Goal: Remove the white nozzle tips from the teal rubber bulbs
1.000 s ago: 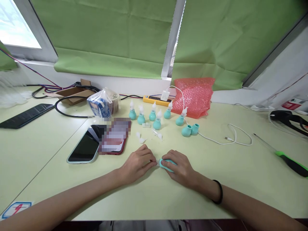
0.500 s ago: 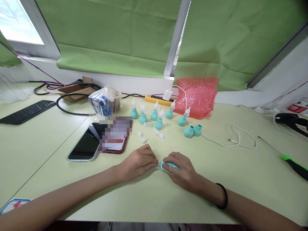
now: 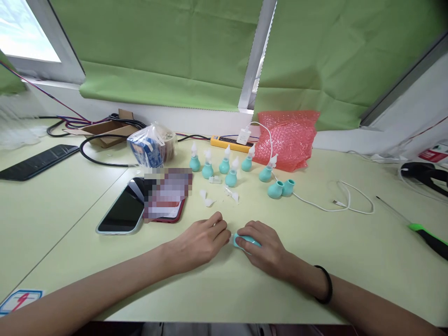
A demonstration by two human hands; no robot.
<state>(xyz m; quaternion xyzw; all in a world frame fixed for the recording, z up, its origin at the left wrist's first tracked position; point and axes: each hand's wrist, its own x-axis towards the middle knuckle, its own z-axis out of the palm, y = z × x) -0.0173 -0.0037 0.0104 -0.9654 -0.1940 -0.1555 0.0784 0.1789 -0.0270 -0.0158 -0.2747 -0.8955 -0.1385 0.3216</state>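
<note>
Head view: the right hand (image 3: 265,246) grasps a teal, rounded, rubbery-looking bulb (image 3: 251,240); the left hand (image 3: 206,239) curls just beside it, whether pinching anything I cannot tell.

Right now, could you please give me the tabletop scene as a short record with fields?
Left hand: fingertips near the held bulb's mouth; their grip is unclear
Right hand: closed around a teal squeeze bulb, its mouth toward the left hand
Fitted bulbs: six, teal, standing with translucent nozzles
Bare bulbs: two, teal, side by side
Loose pieces: small, translucent, in front of the fitted bulbs
Phones: two, left of the loose pieces
Screwdriver: far right, green and black handle
Back: red bubble-wrap bag, yellow power strip
</note>
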